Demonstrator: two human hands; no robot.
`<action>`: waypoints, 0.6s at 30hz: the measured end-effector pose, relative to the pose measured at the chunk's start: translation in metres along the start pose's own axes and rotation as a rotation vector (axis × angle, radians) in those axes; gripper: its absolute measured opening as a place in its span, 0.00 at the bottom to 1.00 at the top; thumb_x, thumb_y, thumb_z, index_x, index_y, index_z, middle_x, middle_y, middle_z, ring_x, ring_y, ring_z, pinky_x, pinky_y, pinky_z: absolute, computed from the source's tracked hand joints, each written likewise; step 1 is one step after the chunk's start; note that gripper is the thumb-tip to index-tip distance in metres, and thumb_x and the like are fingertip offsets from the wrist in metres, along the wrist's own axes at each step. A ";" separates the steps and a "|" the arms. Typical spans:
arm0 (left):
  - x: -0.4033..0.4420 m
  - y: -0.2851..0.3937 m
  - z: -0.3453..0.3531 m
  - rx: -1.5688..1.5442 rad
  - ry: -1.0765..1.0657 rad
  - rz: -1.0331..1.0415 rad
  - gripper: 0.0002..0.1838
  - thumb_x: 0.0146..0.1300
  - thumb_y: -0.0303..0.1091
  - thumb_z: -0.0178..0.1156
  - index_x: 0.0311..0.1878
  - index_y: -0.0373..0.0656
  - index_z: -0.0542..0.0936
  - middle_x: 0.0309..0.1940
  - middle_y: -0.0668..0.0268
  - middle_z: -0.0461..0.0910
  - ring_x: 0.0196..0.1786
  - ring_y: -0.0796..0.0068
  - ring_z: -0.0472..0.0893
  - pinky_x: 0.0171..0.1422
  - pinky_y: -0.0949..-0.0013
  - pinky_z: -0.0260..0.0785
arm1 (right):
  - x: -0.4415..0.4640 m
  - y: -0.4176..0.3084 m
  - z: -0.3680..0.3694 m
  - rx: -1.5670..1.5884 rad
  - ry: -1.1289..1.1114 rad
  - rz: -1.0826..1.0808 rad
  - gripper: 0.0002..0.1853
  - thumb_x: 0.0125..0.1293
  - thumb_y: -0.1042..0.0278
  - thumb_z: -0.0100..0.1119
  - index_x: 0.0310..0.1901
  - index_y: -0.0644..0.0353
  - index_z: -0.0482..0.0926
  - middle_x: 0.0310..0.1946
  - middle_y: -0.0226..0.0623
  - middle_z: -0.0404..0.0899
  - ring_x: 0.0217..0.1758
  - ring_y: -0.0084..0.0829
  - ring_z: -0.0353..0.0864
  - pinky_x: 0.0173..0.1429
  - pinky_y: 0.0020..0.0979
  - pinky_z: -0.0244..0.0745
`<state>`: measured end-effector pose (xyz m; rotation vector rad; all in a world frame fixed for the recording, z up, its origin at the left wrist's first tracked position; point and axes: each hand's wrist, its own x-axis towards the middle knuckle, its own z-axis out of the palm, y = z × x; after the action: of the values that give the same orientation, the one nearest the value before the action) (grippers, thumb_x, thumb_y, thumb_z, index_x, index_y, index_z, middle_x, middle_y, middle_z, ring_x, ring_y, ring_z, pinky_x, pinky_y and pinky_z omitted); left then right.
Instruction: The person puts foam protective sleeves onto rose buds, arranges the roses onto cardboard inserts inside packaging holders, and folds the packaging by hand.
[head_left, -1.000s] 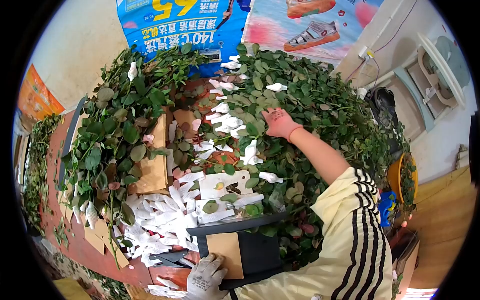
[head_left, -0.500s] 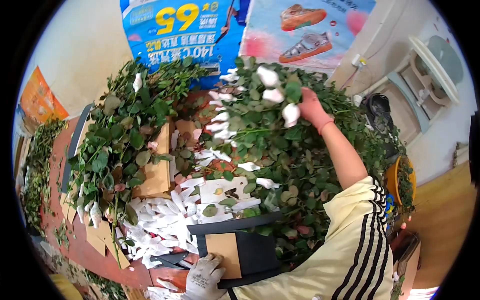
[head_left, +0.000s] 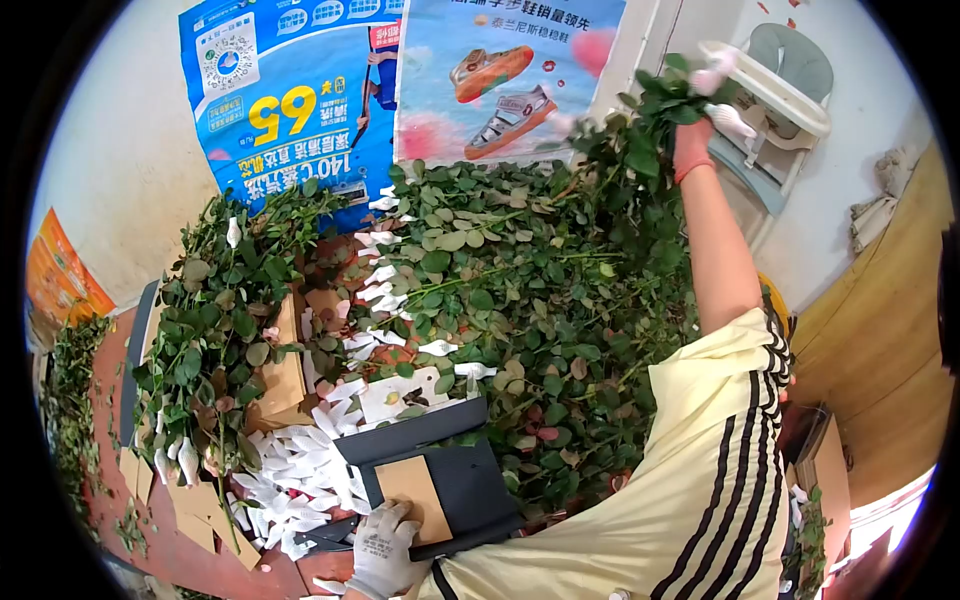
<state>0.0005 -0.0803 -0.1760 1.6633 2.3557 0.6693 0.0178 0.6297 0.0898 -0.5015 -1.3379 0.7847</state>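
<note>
My right hand (head_left: 692, 145), in a pink glove, is closed around leafy rose stems (head_left: 645, 140) lifted at the upper right. Their white-netted flower heads (head_left: 730, 120) stick out past the hand. My left hand (head_left: 385, 545), in a pale grey glove, rests with its fingers on a brown cardboard piece (head_left: 415, 490) that lies on a black tray-like holder (head_left: 465, 495). White foam net sleeves (head_left: 295, 475) are heaped to the left of the holder. A large pile of leafy stems (head_left: 540, 300) spreads over the middle, with netted heads along its left side.
Another leafy bundle (head_left: 215, 320) stands on the left beside cardboard (head_left: 283, 385) on the red table (head_left: 190, 525). Posters (head_left: 290, 110) hang behind. At the upper right is a white high chair (head_left: 790, 95), and a brown panel (head_left: 870, 330) is on the right.
My right hand has closed on stems in the pile and lifted them up and to the right. The view has turned rightward. My left hand stays on the cardboard.
</note>
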 end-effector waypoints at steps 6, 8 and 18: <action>-0.006 -0.009 0.010 -0.030 0.030 -0.015 0.29 0.30 0.43 0.75 0.41 0.44 0.78 0.53 0.55 0.73 0.61 0.50 0.70 0.64 0.52 0.62 | -0.049 -0.051 -0.031 -0.133 -0.315 -0.297 0.20 0.62 0.63 0.57 0.54 0.62 0.75 0.52 0.38 0.77 0.54 0.35 0.75 0.62 0.35 0.68; -0.007 -0.007 0.012 -0.028 0.024 -0.023 0.29 0.31 0.43 0.75 0.41 0.44 0.78 0.53 0.55 0.73 0.60 0.50 0.70 0.64 0.52 0.62 | -0.102 -0.046 -0.016 -0.270 -0.587 -0.317 0.19 0.61 0.65 0.56 0.52 0.63 0.75 0.50 0.40 0.77 0.52 0.36 0.76 0.60 0.36 0.69; 0.000 0.004 -0.001 -0.008 -0.032 0.020 0.31 0.35 0.47 0.74 0.44 0.42 0.78 0.57 0.54 0.71 0.63 0.50 0.68 0.67 0.54 0.59 | -0.280 -0.004 0.056 -0.780 -1.629 -0.400 0.23 0.57 0.69 0.53 0.57 0.60 0.72 0.53 0.48 0.76 0.56 0.44 0.76 0.60 0.39 0.72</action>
<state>0.0031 -0.0800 -0.1732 1.6837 2.3148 0.6504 -0.0474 0.4113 -0.0822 -0.0513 -3.1817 0.1561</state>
